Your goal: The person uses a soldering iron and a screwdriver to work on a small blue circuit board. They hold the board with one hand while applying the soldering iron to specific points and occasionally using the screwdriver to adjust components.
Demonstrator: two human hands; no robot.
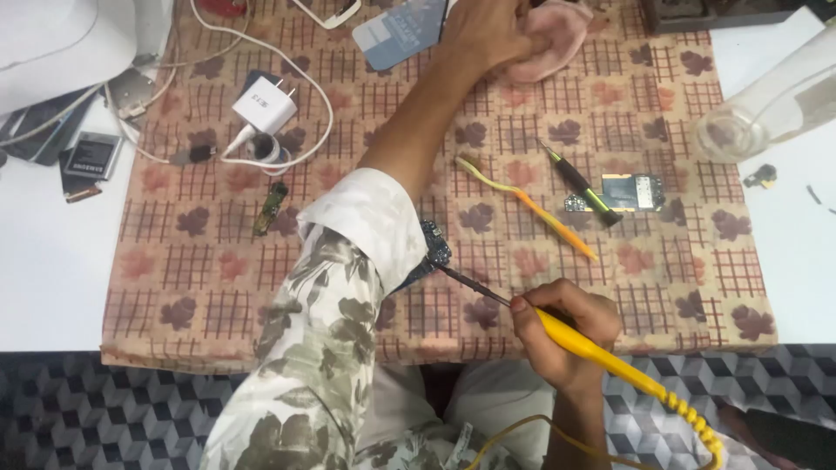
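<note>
1. Right hand (562,335) is closed in a pen grip around the yellow soldering iron (601,355); its dark tip points up and left, to the small blue circuit board (433,252).
2. Left hand (492,35) reaches far across the bench, fingers closed down on a pink cloth (553,48); how tight it grips I cannot tell.
3. Under both hands lies a checked leaf-pattern cloth (200,287), which covers the middle of the white bench (52,270).
4. Well to the right of the left hand, a clear glass bottle (766,113) lies on its side at the cloth edge.
5. Left of the left forearm are a white charger plug (264,104) with its white cable (318,96), and further left a phone battery (91,157).
6. Between the two hands, a little to the right, lie an orange-yellow toothbrush (531,209), a green-black screwdriver (582,187) and a second circuit board (627,193); the screwdriver lies across that board.
7. The blue circuit board lies just beside the white cuff of the left sleeve (370,226), partly hidden by it.
8. Smallest: a thin green board strip (272,209) left of the sleeve.
</note>
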